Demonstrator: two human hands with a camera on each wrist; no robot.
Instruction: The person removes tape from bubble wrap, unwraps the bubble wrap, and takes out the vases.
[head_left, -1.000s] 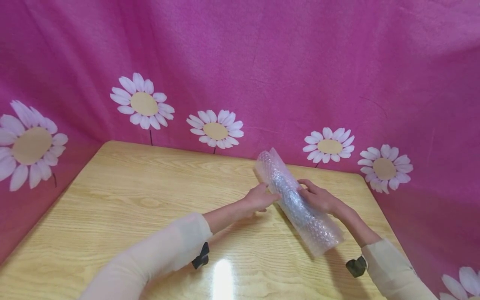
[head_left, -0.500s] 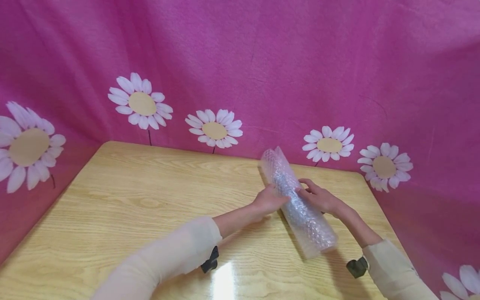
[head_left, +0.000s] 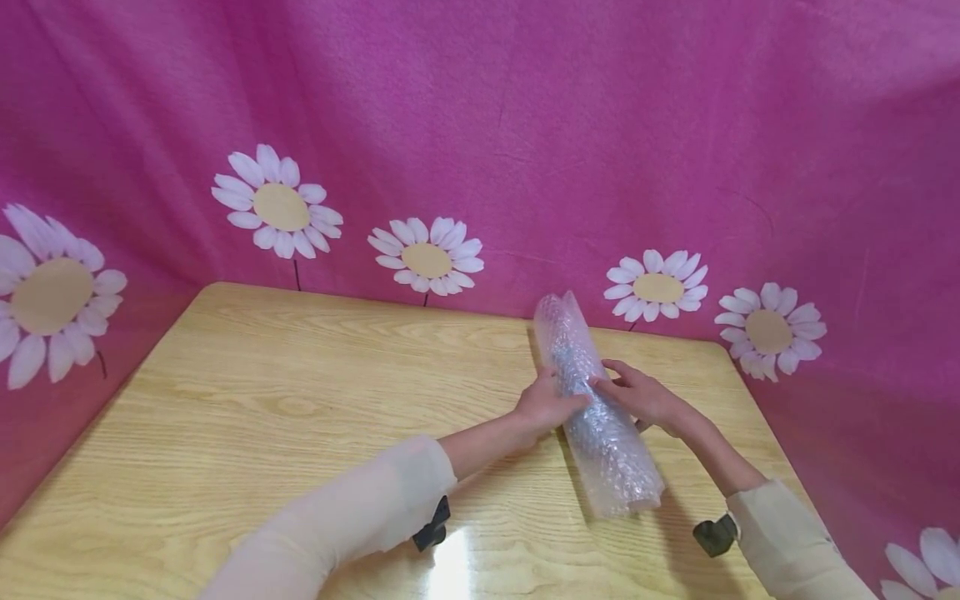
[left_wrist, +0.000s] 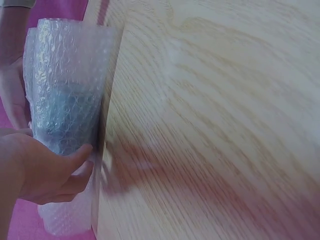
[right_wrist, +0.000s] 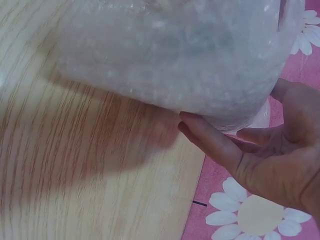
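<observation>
A long roll of clear bubble wrap (head_left: 600,433) lies slanted on the right half of the table, with a bluish-grey thing (left_wrist: 72,115) showing dimly through the layers. My left hand (head_left: 547,407) grips the roll from its left side, thumb on top. In the left wrist view, that hand's other fingers bend against the wrap below the thumb. My right hand (head_left: 641,396) holds the opposite side, its thumb on the upper surface. The right wrist view shows its fingers (right_wrist: 215,142) along the roll's lower edge. What exactly is inside is blurred by the bubbles.
The roll lies on a light wood table (head_left: 300,400). A pink cloth (head_left: 510,142) printed with white daisies hangs behind the table and at both sides. Small dark devices (head_left: 715,535) are strapped at both wrists.
The roll has turned a little, its near end swinging left and its far end right. My left hand has moved right and settled onto it. The right hand stays nearly in place.
</observation>
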